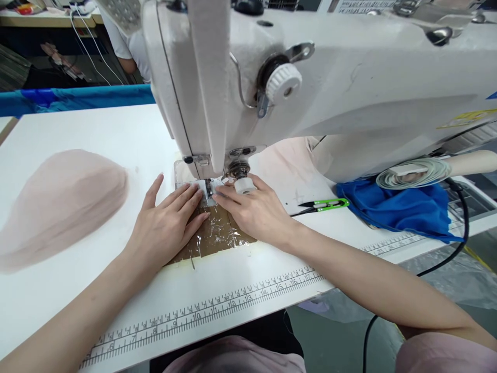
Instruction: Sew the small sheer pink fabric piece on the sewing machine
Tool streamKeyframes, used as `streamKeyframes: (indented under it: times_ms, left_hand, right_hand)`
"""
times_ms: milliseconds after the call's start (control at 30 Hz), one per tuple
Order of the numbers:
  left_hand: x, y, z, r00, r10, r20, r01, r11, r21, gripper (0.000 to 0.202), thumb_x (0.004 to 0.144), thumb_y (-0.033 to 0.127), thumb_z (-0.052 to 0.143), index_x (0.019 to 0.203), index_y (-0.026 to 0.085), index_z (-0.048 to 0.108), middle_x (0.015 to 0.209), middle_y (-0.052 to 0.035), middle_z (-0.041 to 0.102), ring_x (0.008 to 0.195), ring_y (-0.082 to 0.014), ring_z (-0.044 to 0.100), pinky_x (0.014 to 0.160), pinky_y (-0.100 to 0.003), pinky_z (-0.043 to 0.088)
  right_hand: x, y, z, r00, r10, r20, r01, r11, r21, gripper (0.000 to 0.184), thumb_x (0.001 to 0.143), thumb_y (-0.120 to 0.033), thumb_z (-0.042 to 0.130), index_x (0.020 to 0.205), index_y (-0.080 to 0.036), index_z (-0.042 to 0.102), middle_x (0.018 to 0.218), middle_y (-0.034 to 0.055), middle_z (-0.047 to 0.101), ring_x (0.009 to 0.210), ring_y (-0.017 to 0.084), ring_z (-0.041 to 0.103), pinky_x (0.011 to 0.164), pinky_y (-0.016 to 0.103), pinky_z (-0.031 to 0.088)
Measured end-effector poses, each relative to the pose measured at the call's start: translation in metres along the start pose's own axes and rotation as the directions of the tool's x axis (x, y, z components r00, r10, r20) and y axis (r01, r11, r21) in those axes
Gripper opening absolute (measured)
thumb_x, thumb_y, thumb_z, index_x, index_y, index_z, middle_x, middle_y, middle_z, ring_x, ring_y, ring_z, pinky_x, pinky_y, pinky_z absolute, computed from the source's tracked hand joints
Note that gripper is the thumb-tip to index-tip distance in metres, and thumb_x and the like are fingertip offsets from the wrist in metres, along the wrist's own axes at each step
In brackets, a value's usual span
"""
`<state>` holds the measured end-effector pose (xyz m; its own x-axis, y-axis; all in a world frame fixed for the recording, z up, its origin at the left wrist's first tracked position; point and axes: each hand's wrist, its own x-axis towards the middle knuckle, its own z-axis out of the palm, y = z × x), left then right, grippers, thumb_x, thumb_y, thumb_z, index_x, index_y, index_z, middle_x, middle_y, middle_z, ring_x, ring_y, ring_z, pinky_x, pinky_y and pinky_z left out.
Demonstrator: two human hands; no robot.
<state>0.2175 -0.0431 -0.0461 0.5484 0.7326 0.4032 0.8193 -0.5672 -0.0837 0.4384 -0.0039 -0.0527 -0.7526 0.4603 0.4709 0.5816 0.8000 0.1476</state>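
Pressing flat beside the presser foot (209, 189) with left hand (166, 223), fingers together, pinching nothing; same with right hand (256, 210), fingertips down on the small pale piece (202, 186) at the foot, seemingly to stop slipping. Parked right, within reach: green snips (324, 205), blue cloth (404, 207). Left: pink mesh (58, 202). Readable: ruler (217, 305) numbers 6–17 only; yellow label (466, 118) illegible.

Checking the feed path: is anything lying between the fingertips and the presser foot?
Nothing visible does. The left hand and right hand lie flat on the taped plate, fingertips at the presser foot. The green snips lie off right, pink mesh off left.
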Motion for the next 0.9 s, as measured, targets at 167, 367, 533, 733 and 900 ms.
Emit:
streamKeyframes:
  times_ms: [167,367,533,733,900]
  left_hand:
    - [-0.001,0.0,0.0,1.0,-0.008,0.009,0.008,1.0,0.008,0.046,0.102,0.038,0.041,0.129,0.007,0.06,0.128,-0.0158,0.066,0.12,-0.0298,0.062,0.119,-0.053,0.024]
    - [-0.001,-0.001,0.0,1.0,-0.031,0.008,0.03,0.997,0.064,0.046,0.101,0.038,0.043,0.131,0.007,0.059,0.13,-0.0167,0.065,0.121,-0.0322,0.061,0.116,-0.055,0.029]
    - [-0.005,0.014,-0.014,0.996,-0.084,0.036,0.076,0.982,0.171,0.038,0.098,0.033,0.049,0.121,0.008,0.065,0.099,-0.0158,0.073,0.088,-0.0297,0.07,0.099,-0.054,0.046]
    - [-0.02,0.036,-0.03,0.97,0.24,0.039,-0.203,0.888,-0.413,0.043,0.098,0.006,0.032,0.132,0.02,0.055,0.107,-0.0055,0.072,0.093,-0.0154,0.068,0.075,-0.027,0.055]
    - [-0.015,0.007,-0.036,0.985,-0.123,0.118,0.138,0.982,-0.131,0.036,0.099,0.025,0.036,0.127,0.023,0.058,0.115,-0.0097,0.068,0.097,-0.0246,0.067,0.059,-0.029,0.05]
  right_hand:
    - [-0.002,0.003,-0.004,1.0,0.028,0.014,-0.028,1.0,0.003,0.032,0.092,-0.005,0.047,0.111,-0.017,0.07,0.116,0.004,0.073,0.107,0.02,0.062,0.109,0.042,0.038]
    - [-0.001,0.003,-0.007,0.998,0.053,0.028,-0.054,0.998,0.025,0.034,0.092,-0.004,0.045,0.111,-0.017,0.071,0.115,0.003,0.074,0.104,0.02,0.063,0.108,0.042,0.041]
    - [0.001,0.005,-0.011,0.997,0.073,0.001,-0.073,0.996,0.045,0.035,0.089,-0.003,0.045,0.106,-0.017,0.073,0.112,0.0045,0.075,0.102,0.021,0.063,0.106,0.043,0.043]
    - [0.0,0.007,-0.015,0.996,0.089,-0.004,-0.089,0.992,0.086,0.036,0.088,-0.003,0.044,0.104,-0.017,0.073,0.105,0.0044,0.076,0.099,0.021,0.063,0.103,0.043,0.044]
    - [-0.001,0.006,-0.015,0.991,0.136,-0.018,-0.131,0.974,0.183,0.037,0.088,-0.005,0.044,0.107,-0.016,0.073,0.101,0.0035,0.076,0.097,0.021,0.064,0.091,0.038,0.048]
